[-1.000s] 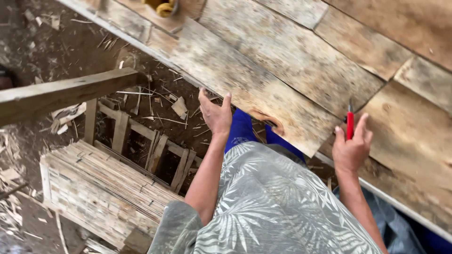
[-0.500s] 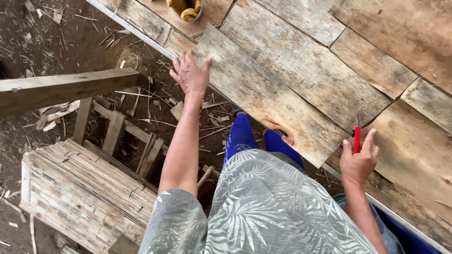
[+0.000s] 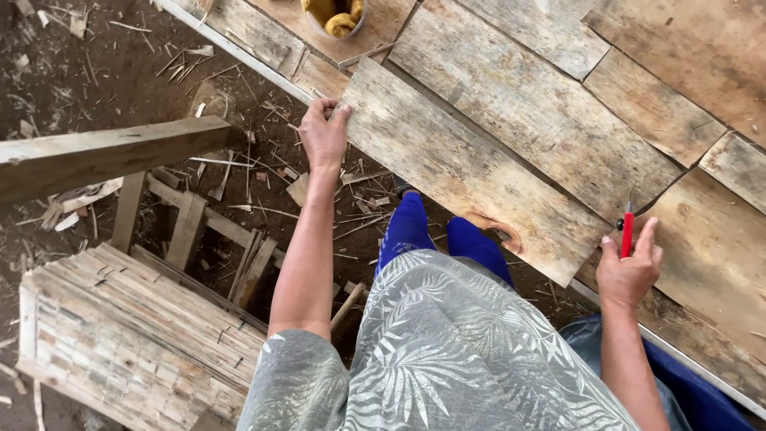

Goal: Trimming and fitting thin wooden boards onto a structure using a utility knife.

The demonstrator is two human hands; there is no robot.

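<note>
Our left hand (image 3: 323, 132) grips the end of the loose plank (image 3: 463, 168) on the worktop (image 3: 702, 64); right hand (image 3: 630, 271) pinches a red pencil (image 3: 626, 233); one-ended grip, plank likely pivots or slips off.

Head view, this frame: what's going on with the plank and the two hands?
A person stands at a rough wooden bench top. The left hand grips the far corner of a loose weathered plank that lies slantwise across the bench edge. The right hand rests on the boards at the plank's near end, holding a red-handled tool. On the dirt floor to the left sits a bundle of bamboo slats, with scraps scattered around.
</note>
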